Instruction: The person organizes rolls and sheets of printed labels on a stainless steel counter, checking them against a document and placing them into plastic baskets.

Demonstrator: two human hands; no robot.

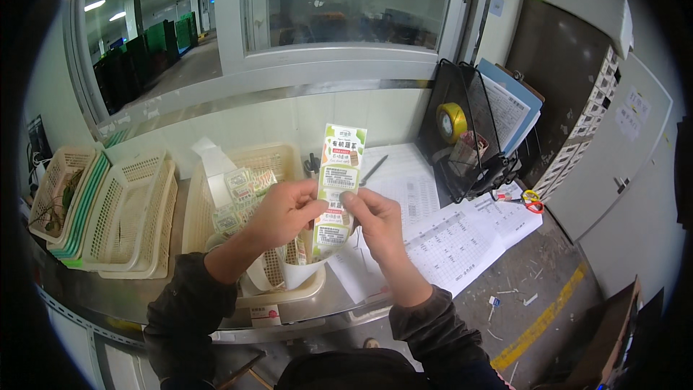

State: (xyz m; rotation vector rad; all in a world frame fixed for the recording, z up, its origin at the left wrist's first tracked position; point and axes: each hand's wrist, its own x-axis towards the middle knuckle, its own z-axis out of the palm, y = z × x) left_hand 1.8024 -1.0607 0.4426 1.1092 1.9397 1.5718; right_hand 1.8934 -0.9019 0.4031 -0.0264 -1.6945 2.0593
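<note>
A strip of green-and-white printed labels (341, 166) stands upright between my hands. My left hand (290, 209) pinches its left edge, thumb across the front. From the other side my right hand (374, 218) grips the right edge, with its thumb also on the front. Below my hands the strip runs down into a curl of white backing paper (296, 274). Behind my left wrist, a cream plastic basket (196, 198) holds more label strips (242, 184), partly hidden by my arm.
Stacked cream baskets (130, 209) are at left. Printed sheets (455, 245) and a pen (375, 166) lie to the right. A black wire file rack (462, 123) holds yellow tape (451, 123) and clipboards. Scissors (530, 198) rest near the right edge. Paper scraps litter the floor.
</note>
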